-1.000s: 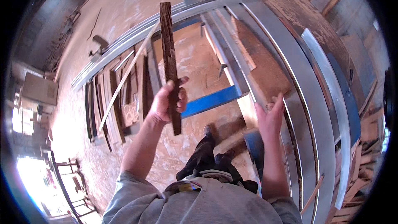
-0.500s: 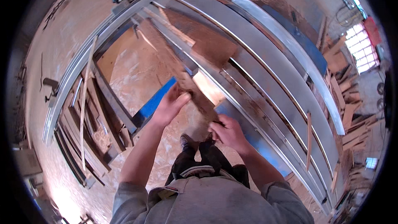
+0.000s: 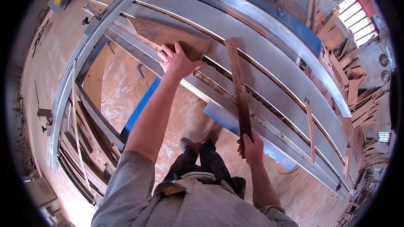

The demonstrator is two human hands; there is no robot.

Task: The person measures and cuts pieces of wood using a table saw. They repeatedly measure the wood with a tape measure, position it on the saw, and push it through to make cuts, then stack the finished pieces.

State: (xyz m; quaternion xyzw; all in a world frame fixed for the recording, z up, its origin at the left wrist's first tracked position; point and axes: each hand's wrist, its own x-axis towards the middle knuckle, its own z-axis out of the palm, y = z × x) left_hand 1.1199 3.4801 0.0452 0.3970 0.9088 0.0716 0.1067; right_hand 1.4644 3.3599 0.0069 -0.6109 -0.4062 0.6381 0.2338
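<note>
My right hand (image 3: 253,146) is closed around the near end of a long, narrow brown wooden board (image 3: 238,88). The board slants up and away from that hand, its far end over the grey metal machine table (image 3: 269,61). Farther left, my left hand (image 3: 180,62) has its fingers spread at the near edge of a wider wooden plank (image 3: 166,33) with a rough, pale edge. That plank lies on the metal table. Whether the left fingertips press on it or only hover, I cannot tell.
Long slots run across the table, and a thin wooden strip (image 3: 310,132) lies over them at right. A shiny metal fence (image 3: 277,33) spans the far side. Timber lengths (image 3: 84,143) lie at left inside a metal frame; wood offcuts (image 3: 357,96) are heaped at far right.
The narrow board was between both hands at the table's near side. It has swung right, held by my right hand alone. My left hand has let go and reached forward to the wider plank.
</note>
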